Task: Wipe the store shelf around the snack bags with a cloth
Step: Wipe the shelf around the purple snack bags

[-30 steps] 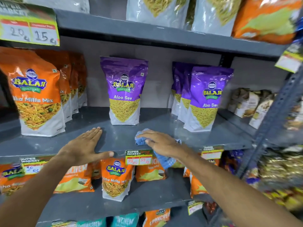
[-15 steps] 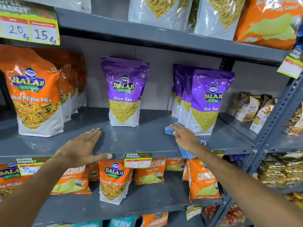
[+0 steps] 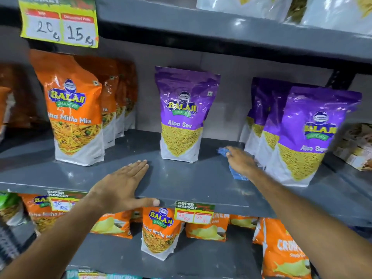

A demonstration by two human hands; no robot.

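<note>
Here we press the blue cloth (image 3: 234, 171) flat on the grey shelf (image 3: 181, 178) under our right hand (image 3: 240, 161), between two purple bags (image 3: 182, 115); our left hand (image 3: 122, 187) lies open on the shelf's front edge, grasping nothing.

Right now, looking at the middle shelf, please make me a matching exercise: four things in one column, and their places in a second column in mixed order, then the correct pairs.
Things:
1. left hand
2. blue cloth
3. single purple Aloo Sev bag
4. orange Mitha Mix bag

Places:
A. stands alone in the middle of the shelf
B. lies flat on the front edge of the shelf
C. stands at the left, first of a row
D. under the right hand, between the purple bags

Pairs: 1-B, 2-D, 3-A, 4-C
</note>
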